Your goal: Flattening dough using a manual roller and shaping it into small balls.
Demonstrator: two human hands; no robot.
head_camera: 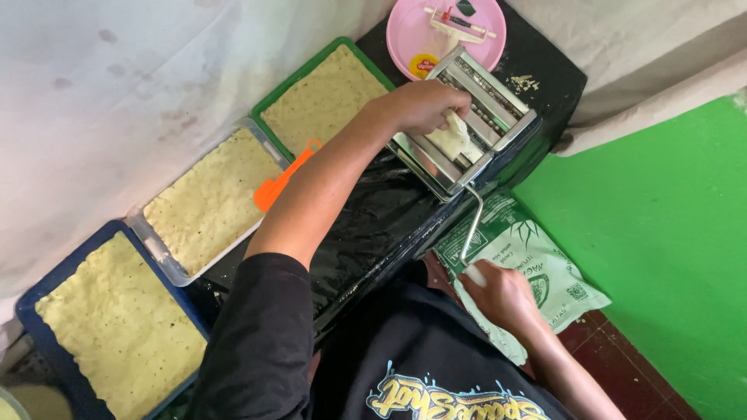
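A shiny metal pasta roller machine sits on a black plastic-covered bench. My left hand reaches over it and grips a pale piece of dough that lies in the rollers. My right hand is closed around the white knob of the machine's metal crank handle, low at the machine's right side.
Three trays hold crumbly yellowish dough: green, clear and blue. An orange scraper lies across the tray edges. A pink plate with small tools stands behind the machine. A green-white bag lies below the crank.
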